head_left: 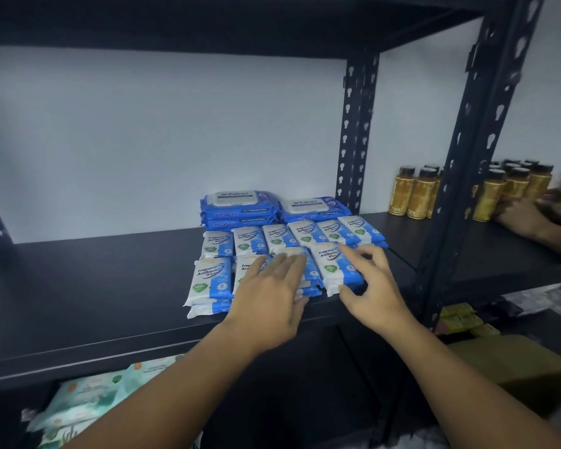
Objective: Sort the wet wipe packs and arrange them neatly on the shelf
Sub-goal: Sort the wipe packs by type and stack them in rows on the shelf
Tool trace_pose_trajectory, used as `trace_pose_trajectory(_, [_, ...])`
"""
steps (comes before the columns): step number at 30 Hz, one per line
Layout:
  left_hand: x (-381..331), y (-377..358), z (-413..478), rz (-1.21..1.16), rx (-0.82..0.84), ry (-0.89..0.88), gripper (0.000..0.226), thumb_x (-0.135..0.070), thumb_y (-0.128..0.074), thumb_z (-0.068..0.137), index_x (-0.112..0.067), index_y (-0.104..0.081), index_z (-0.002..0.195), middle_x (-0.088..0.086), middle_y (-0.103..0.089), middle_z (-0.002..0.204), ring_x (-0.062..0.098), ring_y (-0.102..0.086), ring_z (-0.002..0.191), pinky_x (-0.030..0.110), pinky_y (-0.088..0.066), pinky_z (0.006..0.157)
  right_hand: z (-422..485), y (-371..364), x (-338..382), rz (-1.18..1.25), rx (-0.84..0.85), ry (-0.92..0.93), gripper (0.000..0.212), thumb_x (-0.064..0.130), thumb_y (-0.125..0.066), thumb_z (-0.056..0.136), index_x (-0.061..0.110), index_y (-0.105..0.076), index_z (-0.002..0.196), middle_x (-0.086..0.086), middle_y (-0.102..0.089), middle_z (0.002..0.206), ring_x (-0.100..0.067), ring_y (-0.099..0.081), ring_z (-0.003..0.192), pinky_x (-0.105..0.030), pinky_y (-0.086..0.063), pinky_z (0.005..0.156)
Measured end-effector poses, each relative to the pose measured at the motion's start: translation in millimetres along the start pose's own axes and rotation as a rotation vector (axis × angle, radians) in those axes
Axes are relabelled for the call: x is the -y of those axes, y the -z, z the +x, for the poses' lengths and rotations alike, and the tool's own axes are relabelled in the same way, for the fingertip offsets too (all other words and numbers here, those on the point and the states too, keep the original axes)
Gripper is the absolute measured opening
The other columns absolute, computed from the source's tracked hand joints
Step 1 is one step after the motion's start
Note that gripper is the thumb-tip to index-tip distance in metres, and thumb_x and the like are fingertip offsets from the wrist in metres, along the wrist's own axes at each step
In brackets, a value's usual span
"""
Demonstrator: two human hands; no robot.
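Note:
Several small white-and-blue antibacterial wipe packs (212, 278) lie in two rows on the black shelf (94, 296). Behind them stand two stacks of bigger blue antabax packs (238, 205). My left hand (269, 293) rests flat, fingers straight, on the front-row packs in the middle. My right hand (366, 286) holds the front-right small pack (332, 265), thumb at its near edge and fingers curled over its far side.
A black perforated upright (357, 131) stands behind the packs, another upright (473, 157) to the right. Gold bottles (416, 196) fill the neighbouring shelf, where another person's hands (544, 212) reach in. Green wipe packs (88, 396) lie on the lower shelf; a cardboard box (512, 367) sits lower right.

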State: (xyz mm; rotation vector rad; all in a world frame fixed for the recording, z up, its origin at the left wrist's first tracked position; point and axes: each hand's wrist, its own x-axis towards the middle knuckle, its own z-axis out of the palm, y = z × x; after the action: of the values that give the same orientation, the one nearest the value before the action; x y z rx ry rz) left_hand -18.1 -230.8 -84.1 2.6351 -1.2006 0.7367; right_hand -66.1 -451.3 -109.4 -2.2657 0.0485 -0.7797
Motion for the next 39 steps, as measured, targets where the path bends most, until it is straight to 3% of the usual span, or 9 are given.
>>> trace_pose_trajectory(3, [-0.8,29.1,-16.0,-0.048,-0.04,0.019,0.061,-0.043,-0.047,0.097,-0.018,-0.039,0.153,0.001,-0.044,0.156,0.022,-0.037,0.146,0.043,-0.024,0.123,-15.7,-0.2,17.9,-0.012,-0.087,-0.066,0.081,0.014,-0.073,0.08,0.034,-0.041,0.151,0.006,-0.027,0.142,-0.011,-0.036,0.132,-0.03,-0.041,0.107])
trace_pose_trajectory(6, [2.0,67.4,-50.9,-0.216,-0.085,0.094,0.044,-0.034,-0.054,0.089,-0.019,-0.062,0.129,-0.001,-0.068,0.125,0.021,-0.062,0.114,0.036,-0.048,0.1,-40.1,-9.6,48.3,-0.084,-0.192,0.061,0.071,0.014,-0.07,0.073,0.025,-0.055,0.141,0.002,-0.034,0.138,-0.022,-0.041,0.13,-0.045,-0.039,0.109])
trace_pose_trajectory(10, [9.6,112.2,-121.4,-0.517,0.019,0.363,0.024,-0.034,-0.052,0.083,-0.029,-0.069,0.099,-0.014,-0.069,0.085,0.005,-0.065,0.081,0.025,-0.054,0.077,-71.9,-28.2,117.7,0.108,-0.137,0.082,0.03,-0.002,-0.067,0.078,0.019,-0.072,0.099,0.005,-0.046,0.119,-0.015,-0.06,0.096,-0.028,-0.053,0.079])
trace_pose_trajectory(12, [19.7,124.6,-155.5,-0.497,0.083,0.419,0.018,-0.029,-0.055,0.084,-0.028,-0.071,0.093,-0.016,-0.069,0.081,0.002,-0.064,0.078,0.024,-0.053,0.074,-85.2,-44.9,150.3,0.156,-0.031,0.062,0.022,-0.003,-0.065,0.079,0.017,-0.073,0.083,0.005,-0.057,0.102,-0.011,-0.061,0.078,-0.022,-0.05,0.071])
trace_pose_trajectory(16, [64.4,116.5,-210.9,-0.419,0.27,0.572,0.015,-0.021,-0.058,0.089,-0.025,-0.072,0.094,-0.019,-0.07,0.089,0.008,-0.067,0.084,0.027,-0.053,0.077,-110.0,-87.7,195.1,0.134,0.33,-0.112,0.02,0.01,-0.06,0.082,0.022,-0.073,0.072,0.008,-0.067,0.084,-0.006,-0.062,0.078,-0.023,-0.051,0.073])
trace_pose_trajectory(21, [133.5,69.8,-267.0,-0.423,0.351,0.814,0.023,-0.025,-0.057,0.093,-0.021,-0.068,0.114,-0.01,-0.068,0.111,0.017,-0.066,0.095,0.027,-0.051,0.085,-124.2,-156.4,191.4,0.078,0.643,-0.346,0.022,0.014,-0.054,0.081,0.019,-0.075,0.079,0.008,-0.072,0.084,-0.009,-0.066,0.081,-0.028,-0.057,0.074])
trace_pose_trajectory(24, [158.8,33.0,-290.4,-0.492,0.342,0.931,0.026,-0.028,-0.059,0.095,-0.02,-0.064,0.119,-0.006,-0.068,0.115,0.021,-0.067,0.094,0.029,-0.051,0.082,-128.0,-188.1,169.4,0.085,0.683,-0.5,0.02,0.014,-0.054,0.082,0.015,-0.074,0.083,0.006,-0.068,0.076,-0.014,-0.063,0.073,-0.029,-0.05,0.065])
trace_pose_trajectory(31, [228.6,-94.3,-314.8,-0.708,0.302,1.106,0.03,-0.02,-0.056,0.096,-0.02,-0.059,0.125,0.005,-0.067,0.116,0.023,-0.064,0.083,0.033,-0.051,0.068,-119.2,-300.8,82.2,0.051,0.695,-0.641,0.008,0.024,-0.067,0.088,0.032,-0.068,0.088,0.007,-0.066,0.087,-0.017,-0.063,0.085,-0.032,-0.05,0.076])
trace_pose_trajectory(39, [278.1,-197.8,-303.4,-0.82,0.088,1.239,0.047,-0.018,-0.059,0.089,-0.016,-0.055,0.136,0.0,-0.062,0.125,0.022,-0.064,0.085,0.026,-0.05,0.062,-90.5,-426.4,7.7,0.114,0.657,-0.712,0.053,0.032,-0.074,0.084,0.026,-0.056,0.134,-0.001,-0.067,0.106,-0.02,-0.065,0.099,-0.049,-0.054,0.097])
